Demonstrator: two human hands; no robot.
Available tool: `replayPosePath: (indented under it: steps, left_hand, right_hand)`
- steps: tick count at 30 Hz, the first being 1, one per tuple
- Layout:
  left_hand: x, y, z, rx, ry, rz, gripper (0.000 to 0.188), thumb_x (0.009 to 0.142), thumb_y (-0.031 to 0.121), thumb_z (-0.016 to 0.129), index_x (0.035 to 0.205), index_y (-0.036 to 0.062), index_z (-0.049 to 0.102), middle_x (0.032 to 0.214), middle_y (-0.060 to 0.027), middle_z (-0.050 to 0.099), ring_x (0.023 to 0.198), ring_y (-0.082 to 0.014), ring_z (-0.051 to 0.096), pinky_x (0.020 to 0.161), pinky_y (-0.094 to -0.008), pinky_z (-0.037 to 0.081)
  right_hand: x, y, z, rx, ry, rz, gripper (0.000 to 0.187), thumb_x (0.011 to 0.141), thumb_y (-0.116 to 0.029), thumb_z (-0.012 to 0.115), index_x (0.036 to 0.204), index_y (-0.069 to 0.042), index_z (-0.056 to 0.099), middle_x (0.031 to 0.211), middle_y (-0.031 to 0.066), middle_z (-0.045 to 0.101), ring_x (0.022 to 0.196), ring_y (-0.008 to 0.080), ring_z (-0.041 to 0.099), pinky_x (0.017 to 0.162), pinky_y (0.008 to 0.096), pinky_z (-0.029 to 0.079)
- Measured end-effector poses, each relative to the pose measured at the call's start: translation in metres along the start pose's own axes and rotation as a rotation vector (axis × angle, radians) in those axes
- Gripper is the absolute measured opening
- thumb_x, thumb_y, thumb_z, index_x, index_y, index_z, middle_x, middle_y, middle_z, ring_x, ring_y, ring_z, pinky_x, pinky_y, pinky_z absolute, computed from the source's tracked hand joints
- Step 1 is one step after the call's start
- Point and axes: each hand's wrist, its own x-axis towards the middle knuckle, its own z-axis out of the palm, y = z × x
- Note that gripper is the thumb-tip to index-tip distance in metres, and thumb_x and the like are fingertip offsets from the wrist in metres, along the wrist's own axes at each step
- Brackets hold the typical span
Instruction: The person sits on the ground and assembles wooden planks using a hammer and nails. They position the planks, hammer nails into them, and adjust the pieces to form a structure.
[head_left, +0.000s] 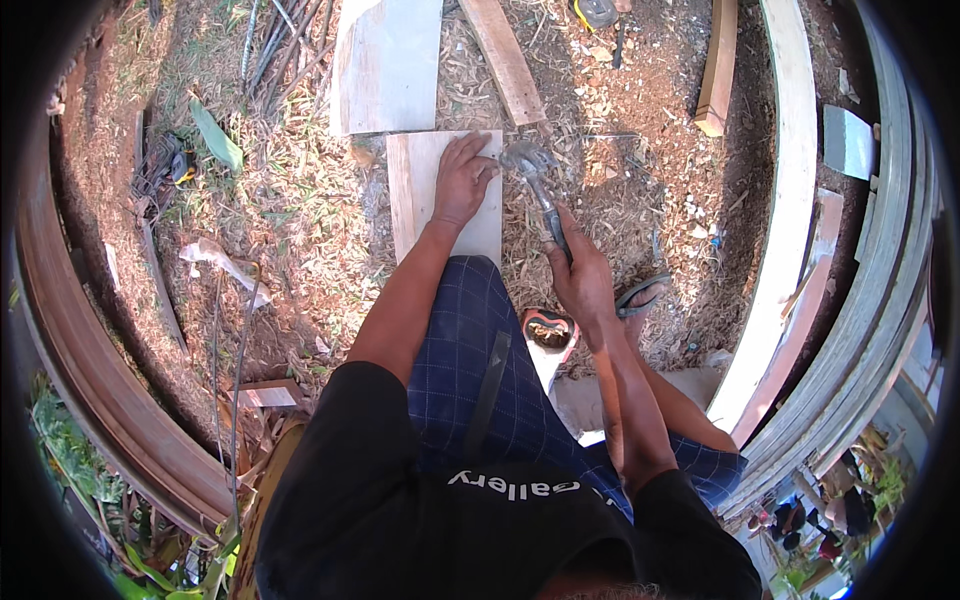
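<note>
A short pale wooden board [415,205] reaches from beside my left knee toward the far side. My left hand [464,182] lies on it, with bent fingertips and thumb gripping near its right edge; whether anything small sits under them cannot be seen. My right hand [582,272] is wrapped round the dark grip of a claw hammer [543,200]. The hammer's metal head is just right of the board, close to my left fingertips. Between my legs stands a handsaw [571,336] with a red and white handle, its blade partly hidden by my shorts.
Beyond the board lie a wider pale plank [388,65] and a narrow wood strip [505,65]. A tape measure [597,12] and a wood block [716,85] are farther right. Long planks [795,180] line the right side. Wood chips cover the ground; a green leaf [215,137] lies left.
</note>
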Motion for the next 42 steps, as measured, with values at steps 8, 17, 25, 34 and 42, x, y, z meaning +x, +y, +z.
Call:
replayPosePath:
  steps: [8, 17, 25, 34, 42]
  left_hand:
    - [0.0, -0.011, -0.008, 0.567, 0.053, -0.225, 0.044, 0.104, 0.029, 0.049, 0.146, 0.015, 0.052, 0.158, -0.0078, 0.044, 0.152, -0.0276, 0.03, 0.126, -0.0524, 0.012]
    - [-0.004, -0.009, -0.004, 0.581, -0.022, -0.283, 0.047, 0.104, 0.03, 0.048, 0.148, 0.0157, 0.049, 0.16, -0.0078, 0.042, 0.153, -0.0273, 0.028, 0.127, -0.0533, 0.009]
    - [0.004, -0.009, -0.003, 0.595, -0.025, -0.274, 0.046, 0.105, 0.032, 0.046, 0.148, 0.0164, 0.049, 0.16, -0.0067, 0.042, 0.153, -0.026, 0.027, 0.127, -0.0525, 0.007]
    - [-0.002, -0.013, -0.004, 0.653, -0.053, -0.297, 0.048, 0.104, 0.032, 0.046, 0.15, 0.0179, 0.046, 0.161, -0.0064, 0.04, 0.154, -0.0259, 0.026, 0.127, -0.0521, 0.007]
    - [0.007, -0.008, 0.0, 0.599, -0.069, -0.305, 0.048, 0.104, 0.032, 0.045, 0.15, 0.0165, 0.046, 0.161, -0.0066, 0.039, 0.154, -0.0263, 0.026, 0.128, -0.0518, 0.006]
  right_hand:
    - [0.009, -0.064, -0.021, 0.547, 0.496, -0.433, 0.057, 0.103, -0.025, 0.061, 0.15, -0.001, 0.04, 0.102, 0.0186, 0.066, 0.079, 0.0226, 0.067, 0.064, 0.0341, 0.053]
    - [0.015, -0.051, -0.026, 0.22, 0.092, 0.068, 0.051, 0.103, -0.024, 0.062, 0.148, -0.012, 0.044, 0.099, 0.0189, 0.063, 0.078, 0.0249, 0.063, 0.067, 0.0365, 0.052]
    - [0.004, -0.018, 0.023, 0.393, 0.517, -0.37, 0.036, 0.102, -0.024, 0.061, 0.132, -0.012, 0.045, 0.097, 0.0216, 0.061, 0.08, 0.0354, 0.064, 0.065, 0.0462, 0.052]
    - [0.019, -0.064, -0.029, 0.33, 0.348, -0.188, 0.033, 0.103, -0.024, 0.06, 0.127, -0.006, 0.047, 0.08, 0.016, 0.059, 0.065, 0.0306, 0.061, 0.062, 0.0406, 0.052]
    - [-0.007, 0.057, 0.073, 0.005, -0.167, 0.257, 0.037, 0.1, -0.025, 0.059, 0.126, -0.003, 0.045, 0.088, 0.0351, 0.063, 0.083, 0.0538, 0.063, 0.067, 0.0568, 0.048]
